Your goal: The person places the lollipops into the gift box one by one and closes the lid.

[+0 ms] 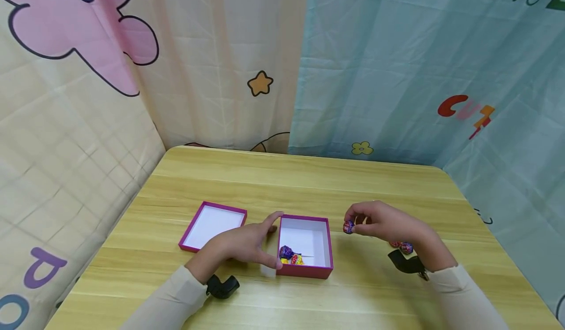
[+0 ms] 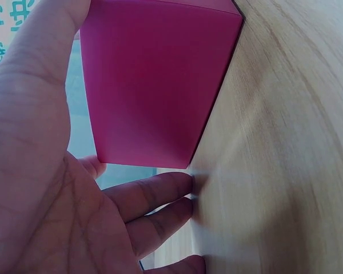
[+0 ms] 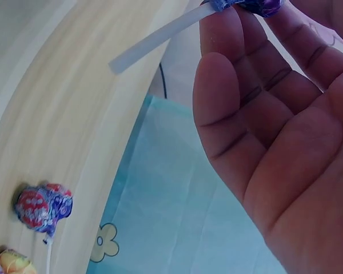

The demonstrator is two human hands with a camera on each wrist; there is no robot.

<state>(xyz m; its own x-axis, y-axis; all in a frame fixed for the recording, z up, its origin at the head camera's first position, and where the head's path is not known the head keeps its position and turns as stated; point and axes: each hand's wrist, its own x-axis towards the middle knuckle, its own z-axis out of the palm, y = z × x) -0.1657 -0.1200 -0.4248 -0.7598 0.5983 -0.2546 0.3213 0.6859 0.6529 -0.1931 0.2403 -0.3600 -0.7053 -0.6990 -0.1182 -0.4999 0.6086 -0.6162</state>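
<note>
**Steady the box, carry the lollipop by its head**

Your right hand (image 1: 383, 220) pinches a lollipop in a purple-blue patterned wrapper (image 1: 348, 227) between thumb and fingertips, just off the right side of the square, magenta-walled cardboard box with a white inside (image 1: 304, 271). Its bare white stick (image 3: 157, 41) juts out past your fingertips, so bring the wrist round with care: the stick could well catch on the rim before the head does.

Your left hand (image 1: 248, 241) is spread wide, thumb at the box's near left corner and forefinger at its far left one. That span is probably enough to stop the box sliding; pressing harder might bow the wall.

A purple-wrapped lollipop (image 1: 286, 252) and a yellow-and-red one (image 1: 297, 259) lie in the near left corner of the box, leaving bare floor on the far and right sides. Aim there, lower the head close to the floor, then ease the pinch, as a dropped round head may roll.

Mind your right wrist too. More lollipops (image 1: 406, 247) lie on the pale wooden table (image 1: 291, 183) close to it, and a low sweep could scatter them.
</note>
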